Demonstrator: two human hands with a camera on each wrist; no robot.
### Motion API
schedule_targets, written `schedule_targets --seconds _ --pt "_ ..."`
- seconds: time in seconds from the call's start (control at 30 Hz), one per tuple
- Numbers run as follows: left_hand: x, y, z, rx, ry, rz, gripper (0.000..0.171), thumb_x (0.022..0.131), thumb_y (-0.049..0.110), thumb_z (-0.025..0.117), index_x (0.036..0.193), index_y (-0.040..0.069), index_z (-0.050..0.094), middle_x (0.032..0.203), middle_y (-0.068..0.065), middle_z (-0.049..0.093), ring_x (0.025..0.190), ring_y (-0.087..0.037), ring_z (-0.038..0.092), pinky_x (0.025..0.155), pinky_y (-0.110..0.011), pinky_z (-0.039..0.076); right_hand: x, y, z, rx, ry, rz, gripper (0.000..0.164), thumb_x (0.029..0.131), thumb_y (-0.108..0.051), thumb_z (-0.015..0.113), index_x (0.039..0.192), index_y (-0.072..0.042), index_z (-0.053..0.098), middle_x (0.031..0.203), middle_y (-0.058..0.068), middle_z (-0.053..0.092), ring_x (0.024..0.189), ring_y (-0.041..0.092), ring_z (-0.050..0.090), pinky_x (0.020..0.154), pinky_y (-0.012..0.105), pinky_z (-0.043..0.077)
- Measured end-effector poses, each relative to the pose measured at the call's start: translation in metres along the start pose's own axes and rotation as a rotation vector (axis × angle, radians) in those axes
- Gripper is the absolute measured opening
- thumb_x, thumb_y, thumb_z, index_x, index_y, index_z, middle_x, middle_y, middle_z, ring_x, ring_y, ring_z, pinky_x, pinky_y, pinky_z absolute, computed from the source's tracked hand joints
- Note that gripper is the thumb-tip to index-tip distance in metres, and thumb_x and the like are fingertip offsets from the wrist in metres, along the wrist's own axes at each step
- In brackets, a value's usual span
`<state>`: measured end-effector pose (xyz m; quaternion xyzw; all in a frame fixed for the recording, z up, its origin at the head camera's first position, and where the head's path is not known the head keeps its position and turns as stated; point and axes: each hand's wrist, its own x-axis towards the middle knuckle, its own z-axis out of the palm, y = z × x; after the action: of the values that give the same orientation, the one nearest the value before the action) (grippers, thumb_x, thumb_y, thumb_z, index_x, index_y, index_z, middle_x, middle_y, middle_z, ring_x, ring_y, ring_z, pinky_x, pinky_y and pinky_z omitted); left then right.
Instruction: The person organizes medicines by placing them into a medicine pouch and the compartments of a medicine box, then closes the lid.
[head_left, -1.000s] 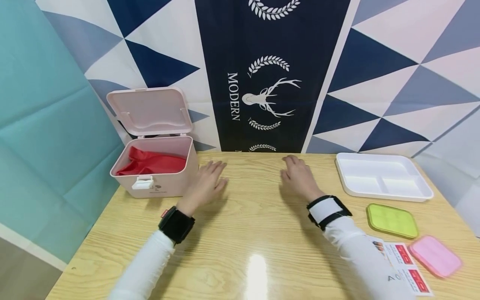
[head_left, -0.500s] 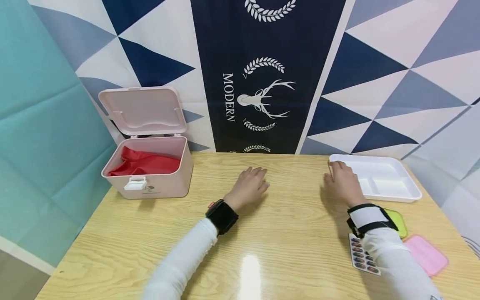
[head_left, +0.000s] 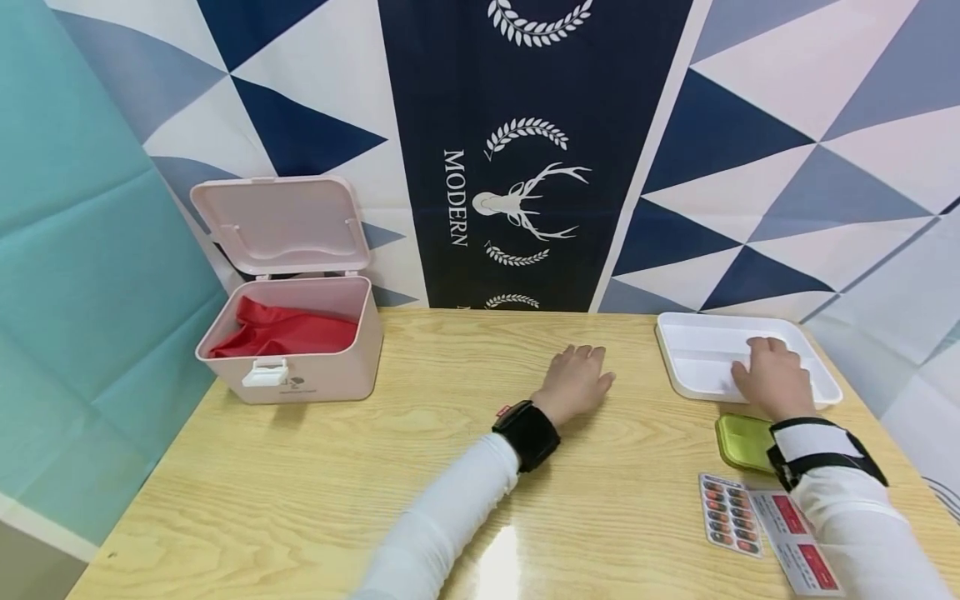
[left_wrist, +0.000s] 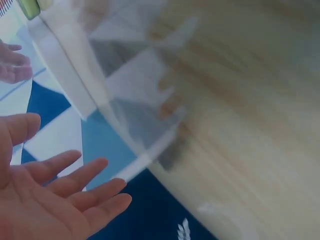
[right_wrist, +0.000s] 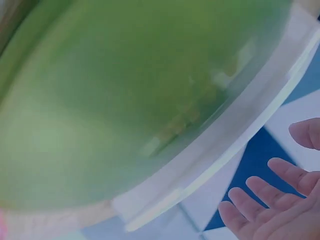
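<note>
My right hand (head_left: 776, 379) is over the front right part of the white divided tray (head_left: 701, 385), fingers relaxed and holding nothing. Just below its wrist lies a green flat case (head_left: 742, 442), partly covered by the wrist strap. In the right wrist view the green case (right_wrist: 125, 100) fills much of the picture, with the spread fingers at the lower right. My left hand (head_left: 576, 382) hovers over the middle of the table, left of the tray. Its fingers are loosely spread in the left wrist view, the palm (left_wrist: 40, 210) bare.
A pink lidded box (head_left: 330, 383) stands open at the back left with red cloth (head_left: 296, 329) inside. At the front right lie a capsule blister pack (head_left: 731, 514) and a silver-and-red packet (head_left: 797, 542), partly under the right sleeve. A patterned wall closes off the table's back edge.
Both hands have moved to the right: the left from beside the pink box to mid-table, the right from mid-table to over the white tray. The camera view has turned slightly right.
</note>
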<state>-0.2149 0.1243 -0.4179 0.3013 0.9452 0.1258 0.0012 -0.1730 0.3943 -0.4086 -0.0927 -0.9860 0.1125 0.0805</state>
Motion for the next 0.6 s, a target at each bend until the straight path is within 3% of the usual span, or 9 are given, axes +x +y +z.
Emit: schedule_targets --seconds 0.23,0.37,0.47,0.6 --pt "0.018 0.033 0.009 0.054 0.029 -0.053 0.037 0.094 0.041 0.042 0.121 0.017 0.052 0.116 0.002 0.058 0.108 -0.017 0.05 0.092 -0.033 0.043 -0.002 0.03 -0.011 -0.036 -0.028 0.05 0.053 0.086 -0.015 0.045 0.115 0.026 0.03 0.112 0.049 0.028 0.096 0.065 0.029 0.075 0.073 0.036" --pt "0.026 0.054 0.011 0.061 0.007 -0.055 0.037 0.094 0.041 0.042 0.121 0.019 0.052 0.114 0.004 0.057 0.106 -0.015 0.05 0.089 -0.031 0.045 -0.005 0.047 -0.015 -0.053 -0.068 0.069 0.055 0.086 -0.015 0.043 0.113 0.03 0.029 0.106 0.051 0.028 0.094 0.064 0.031 0.076 0.071 0.036" --pt "0.033 0.067 0.015 0.093 -0.017 -0.023 0.036 0.095 0.038 0.041 0.126 0.021 0.05 0.124 0.003 0.053 0.113 -0.016 0.047 0.089 -0.028 0.045 -0.007 0.057 -0.016 -0.057 -0.124 0.095 0.055 0.085 -0.015 0.044 0.109 0.031 0.028 0.1 0.052 0.03 0.089 0.064 0.032 0.075 0.069 0.037" --pt "0.041 0.078 0.021 0.14 -0.067 0.055 0.042 0.096 0.034 0.038 0.138 0.029 0.037 0.144 0.004 0.035 0.129 -0.022 0.032 0.096 -0.028 0.042 -0.008 0.066 -0.015 -0.05 -0.217 0.153 0.057 0.084 -0.018 0.045 0.103 0.032 0.026 0.093 0.054 0.031 0.086 0.064 0.034 0.074 0.068 0.038"
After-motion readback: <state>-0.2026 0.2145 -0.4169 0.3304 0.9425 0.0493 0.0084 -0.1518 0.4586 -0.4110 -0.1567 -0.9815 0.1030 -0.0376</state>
